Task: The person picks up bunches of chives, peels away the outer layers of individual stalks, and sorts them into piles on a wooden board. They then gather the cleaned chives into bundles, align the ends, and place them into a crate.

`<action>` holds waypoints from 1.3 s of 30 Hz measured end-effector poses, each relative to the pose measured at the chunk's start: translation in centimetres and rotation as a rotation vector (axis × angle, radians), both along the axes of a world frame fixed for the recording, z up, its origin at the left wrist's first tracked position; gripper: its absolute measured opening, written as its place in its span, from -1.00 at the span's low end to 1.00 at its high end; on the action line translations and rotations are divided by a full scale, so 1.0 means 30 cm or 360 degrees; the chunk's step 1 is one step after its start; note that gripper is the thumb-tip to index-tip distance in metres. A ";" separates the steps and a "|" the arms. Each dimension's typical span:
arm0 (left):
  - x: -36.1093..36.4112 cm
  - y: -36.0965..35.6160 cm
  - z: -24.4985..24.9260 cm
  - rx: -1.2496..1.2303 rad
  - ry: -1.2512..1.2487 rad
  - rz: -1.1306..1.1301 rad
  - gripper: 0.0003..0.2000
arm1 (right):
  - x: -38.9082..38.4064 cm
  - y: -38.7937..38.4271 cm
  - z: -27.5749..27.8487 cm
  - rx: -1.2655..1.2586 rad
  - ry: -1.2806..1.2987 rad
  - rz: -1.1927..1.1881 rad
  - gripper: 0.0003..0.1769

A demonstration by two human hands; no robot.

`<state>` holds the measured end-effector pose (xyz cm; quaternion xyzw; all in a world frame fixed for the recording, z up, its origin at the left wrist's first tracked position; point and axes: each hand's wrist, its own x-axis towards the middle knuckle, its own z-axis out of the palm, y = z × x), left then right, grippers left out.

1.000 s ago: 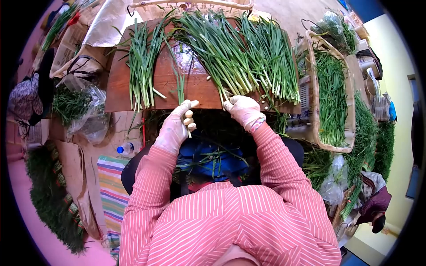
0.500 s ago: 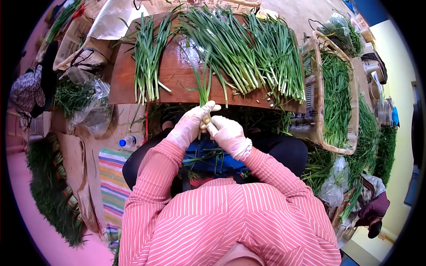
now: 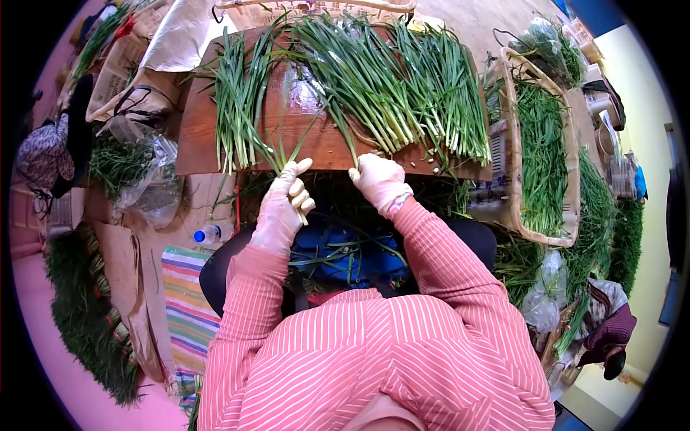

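My left hand [image 3: 289, 192], in a pale glove, is closed round a few green stalks [image 3: 282, 159] whose leaves point up over the board's front edge. To its right my right hand [image 3: 381, 179], gloved too, is closed on a green stalk [image 3: 346, 136] at the same edge. On the brown wooden board [image 3: 198, 136] lie a small bunch of green stalks [image 3: 237, 100] at the left and a larger pile [image 3: 374, 86] at the centre and right, pale ends toward me.
A crate of greens [image 3: 543, 158] stands right of the board. Plastic bags of greens [image 3: 147, 169], a bottle [image 3: 208, 233] and a striped mat [image 3: 188, 302] are at the left. Another person [image 3: 609, 334] is at the lower right.
My hands have moved apart: the left one down and to the left with stalks, the right one up and to the right onto a stalk at the board's edge.
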<state>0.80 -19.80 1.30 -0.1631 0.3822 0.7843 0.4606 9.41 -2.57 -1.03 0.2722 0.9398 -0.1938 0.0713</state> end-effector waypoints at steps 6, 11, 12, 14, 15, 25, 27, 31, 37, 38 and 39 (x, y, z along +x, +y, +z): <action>0.031 0.040 -0.068 -0.0232 -0.0076 -0.0503 -0.58 | 0.145 -0.175 0.051 -0.0100 0.0453 0.0291 -0.73; 0.041 0.032 -0.117 0.0009 -0.0017 -0.0707 -0.72 | 0.148 -0.176 0.038 -0.0759 0.0381 -0.0115 -0.73; 0.043 0.034 -0.106 0.0027 0.0005 -0.0707 -0.72 | 0.138 -0.161 0.050 -0.1033 0.0318 -0.0195 -0.73; 0.051 0.042 -0.078 0.0044 0.0025 -0.0706 -0.72 | 0.135 -0.157 0.011 -0.2173 0.0579 -0.0544 -0.86; 0.058 0.045 -0.059 -0.0004 0.0012 -0.0676 -0.70 | 0.135 -0.160 0.018 -0.2154 0.0637 -0.0562 -0.85; 0.004 0.049 -0.023 0.0007 0.0365 -0.0364 -0.68 | 0.215 -0.092 -0.061 -0.1362 0.0118 -0.0768 -0.80; -0.032 0.040 0.045 0.0171 0.0450 -0.0235 -0.76 | 0.256 -0.066 -0.114 -0.0307 -0.0204 -0.0316 -0.78; -0.114 -0.026 0.148 0.1398 0.0431 -0.0223 -0.78 | 0.234 0.018 -0.268 0.0142 -0.0626 -0.0962 -0.81; -0.121 -0.003 0.053 0.0667 0.0349 -0.0048 -0.65 | 0.222 0.046 0.009 0.0465 -0.0030 -0.0196 -0.75; -0.140 0.002 -0.045 0.0968 0.0233 -0.0162 -0.64 | 0.212 0.049 0.039 0.0561 0.0179 -0.0106 -0.73; -0.120 0.012 -0.041 0.0724 0.0241 -0.0125 -0.63 | 0.185 0.041 0.066 0.0306 0.0378 -0.0091 -0.67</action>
